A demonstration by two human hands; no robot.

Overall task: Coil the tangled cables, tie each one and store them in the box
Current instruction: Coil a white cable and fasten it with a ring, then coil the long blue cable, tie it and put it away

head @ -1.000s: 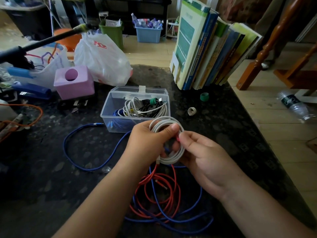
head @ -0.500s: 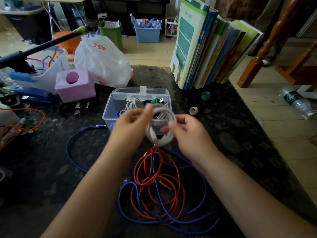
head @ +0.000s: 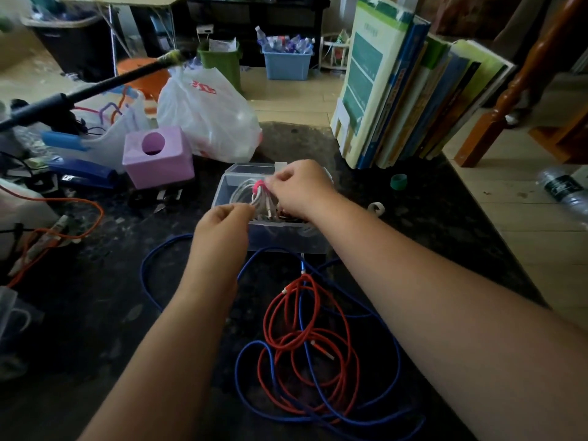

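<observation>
Head-camera view: a person's two bare hands work over a clear plastic box (head: pixel 286 241) on a dark speckled table (head: pixel 95 307). The right hand (head: pixel 300 189) reaches over the open box, fingers curled and pinching at a white coiled cable (head: pixel 246 194) bound with a pink tie (head: pixel 258 187); the coil sits inside the box among other bundled cables. The left hand (head: pixel 222 230) hovers at the box's near left corner, fingers curled in toward the white cable, though whether it actually grips a strand cannot be told from this angle.

On the table in front of the box, a red cable (head: pixel 305 345) and a blue cable (head: pixel 318 405) lie tangled together in loose loops, the blue one trailing out to the left past the left forearm.

Just left of the box stands a pink tissue box (head: pixel 159 157), with a white plastic bag (head: pixel 206 116) behind it and a blue stapler (head: pixel 86 176) further left. A row of books (head: pixel 410 100) leans upright at the table's far right edge, and a green tape roll (head: pixel 398 181) rests near its base. An orange cord (head: pixel 79 218) curls at the table's left side.
</observation>
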